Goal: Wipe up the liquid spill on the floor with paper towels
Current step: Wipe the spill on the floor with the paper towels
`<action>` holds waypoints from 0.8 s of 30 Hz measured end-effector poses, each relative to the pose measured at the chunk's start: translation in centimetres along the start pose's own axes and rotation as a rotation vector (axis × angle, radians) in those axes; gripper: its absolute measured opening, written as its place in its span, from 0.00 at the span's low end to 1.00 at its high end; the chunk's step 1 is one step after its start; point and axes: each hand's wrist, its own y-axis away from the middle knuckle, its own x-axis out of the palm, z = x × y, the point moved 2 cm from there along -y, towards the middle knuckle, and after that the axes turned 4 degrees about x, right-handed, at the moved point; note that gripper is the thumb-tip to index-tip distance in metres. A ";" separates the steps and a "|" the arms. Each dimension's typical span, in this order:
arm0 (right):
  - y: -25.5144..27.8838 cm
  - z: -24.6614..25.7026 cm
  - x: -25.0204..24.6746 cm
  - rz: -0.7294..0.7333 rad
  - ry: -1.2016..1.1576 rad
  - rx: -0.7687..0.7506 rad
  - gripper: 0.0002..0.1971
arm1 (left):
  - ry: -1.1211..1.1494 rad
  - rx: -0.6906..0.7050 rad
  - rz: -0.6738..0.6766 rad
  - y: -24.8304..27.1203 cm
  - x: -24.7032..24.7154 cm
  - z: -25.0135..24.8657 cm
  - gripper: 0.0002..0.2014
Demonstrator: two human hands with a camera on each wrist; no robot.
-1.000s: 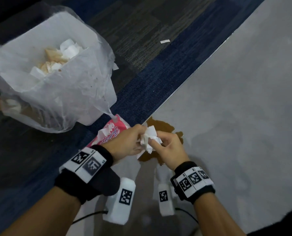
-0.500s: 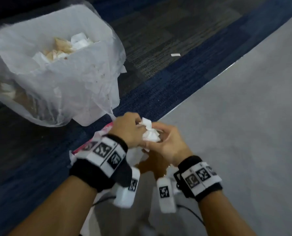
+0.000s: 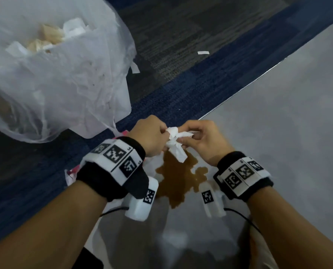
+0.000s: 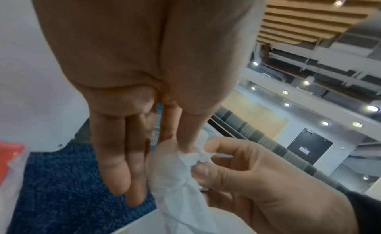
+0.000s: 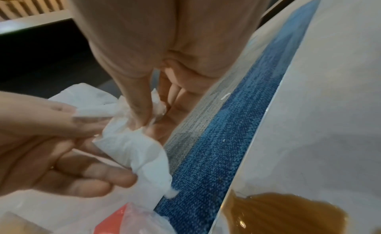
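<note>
A brown liquid spill (image 3: 176, 179) (image 5: 286, 213) lies on the grey floor just below my hands. Above it both hands hold one crumpled white paper towel (image 3: 176, 144) (image 4: 177, 180) (image 5: 134, 146). My left hand (image 3: 152, 135) (image 4: 164, 139) pinches its upper left part between thumb and fingers. My right hand (image 3: 196, 140) (image 5: 144, 113) pinches its right part, thumb pressed into the paper. The towel's loose end hangs down toward the spill without touching it.
A bin lined with a clear plastic bag (image 3: 64, 74), holding used stained towels, stands at the upper left on the dark blue carpet (image 3: 171, 98). A pink tissue packet (image 3: 72, 171) (image 5: 115, 221) lies under my left wrist. A paper scrap (image 3: 203, 52) lies on the carpet.
Both hands have kept working the towel between them, and it now hangs longer. The view has tilted so the whole spill shows below the hands.
</note>
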 end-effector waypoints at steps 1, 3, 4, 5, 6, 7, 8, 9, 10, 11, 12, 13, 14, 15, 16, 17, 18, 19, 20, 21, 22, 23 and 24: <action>-0.2 -0.6 -0.2 -0.027 -0.014 0.013 0.04 | -0.076 0.012 0.012 0.1 0.1 -0.1 0.13; -0.5 -0.9 -1.1 -0.080 -0.042 0.017 0.05 | -0.168 -0.008 0.040 0.8 -0.4 -0.4 0.18; -0.7 -0.8 -1.6 -0.096 -0.025 0.010 0.05 | -0.221 -0.031 0.058 1.2 -0.6 -0.3 0.22; -1.0 -0.7 -2.0 -0.103 0.004 0.005 0.05 | -0.279 -0.047 0.078 1.5 -0.9 0.0 0.24; -1.5 -0.8 -2.3 -0.108 0.042 0.005 0.06 | -0.340 -0.055 0.104 1.8 -1.1 0.3 0.26; -2.2 -1.1 -2.5 -0.105 0.081 0.004 0.07 | -0.396 -0.056 0.135 2.1 -1.3 0.6 0.25; -3.0 -1.5 -2.5 -0.100 0.130 -0.001 0.07 | -0.446 -0.056 0.169 2.4 -1.5 0.8 0.25; -3.9 -2.0 -2.4 -0.097 0.190 -0.016 0.08 | -0.490 -0.051 0.198 2.6 -1.7 1.0 0.24; -4.7 -2.6 -2.1 -0.095 0.264 -0.029 0.10 | -0.531 -0.047 0.225 2.8 -1.8 1.1 0.25; -5.3 -3.2 -1.8 -0.094 0.338 -0.035 0.11 | -0.561 -0.044 0.254 3.1 -1.9 1.2 0.25; -5.8 -3.8 -1.4 -0.089 0.398 -0.028 0.12 | -0.578 -0.041 0.290 3.6 -2.0 1.2 0.25; -6.2 -4.2 -0.9 -0.079 0.436 -0.016 0.13 | -0.575 -0.042 0.324 4.2 -1.9 1.3 0.25; -6.6 -4.5 -0.4 -0.068 0.460 -0.006 0.13 | -0.559 -0.043 0.347 4.9 -1.9 1.5 0.25; -6.9 -4.6 0.0 -0.058 0.473 0.004 0.13 | -0.550 -0.040 0.359 5.5 -1.9 1.7 0.24; -7.3 -4.7 0.3 -0.044 0.488 0.015 0.12 | -0.551 -0.039 0.370 6.3 -2.0 2.0 0.23; -7.6 -4.7 0.6 -0.022 0.510 0.016 0.12 | -0.558 -0.045 0.382 6.9 -2.0 2.4 0.23; -7.8 -4.7 0.9 -0.001 0.538 0.011 0.12 | -0.570 -0.054 0.393 7.5 -2.1 2.7 0.23; -8.1 -4.7 1.1 0.013 0.566 0.002 0.12 | -0.577 -0.066 0.401 7.9 -2.1 2.8 0.23; -8.4 -4.7 1.3 0.017 0.585 -0.009 0.11 | -0.580 -0.078 0.401 8.1 -2.3 2.9 0.23; -8.8 -4.8 1.5 0.014 0.598 -0.019 0.11 | -0.584 -0.084 0.392 8.2 -2.5 3.0 0.23; -9.1 -4.8 1.6 0.008 0.613 -0.026 0.10 | -0.594 -0.084 0.380 8.1 -2.7 3.0 0.24; -9.4 -4.9 1.7 0.004 0.631 -0.034 0.10 | -0.613 -0.082 0.371 8.0 -2.9 2.9 0.24; -9.7 -4.9 1.9 0.004 0.647 -0.040 0.10 | -0.633 -0.077 0.372 8.0 -3.1 2.9 0.23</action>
